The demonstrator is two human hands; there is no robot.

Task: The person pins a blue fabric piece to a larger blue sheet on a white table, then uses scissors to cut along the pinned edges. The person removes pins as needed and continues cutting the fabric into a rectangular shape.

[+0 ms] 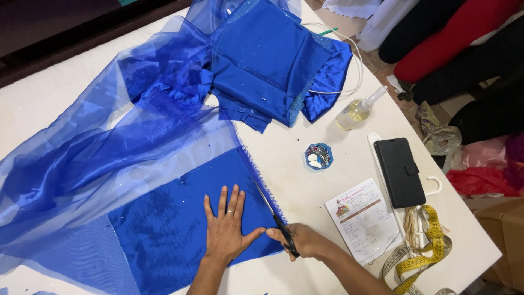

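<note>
My left hand lies flat, fingers spread, on a piece of glittery royal-blue fabric spread on the white table. My right hand grips black-handled scissors, whose blades point up along the fabric's frayed right edge. A sheer blue organza layer spreads over the left part of the table. Folded blue satin pieces are piled at the top.
A small blue hexagonal dish of pins, a clear squeeze bottle, a black phone case, a printed paper slip and a yellow tape measure lie at the right. Fabric rolls are stacked beyond the table's right edge.
</note>
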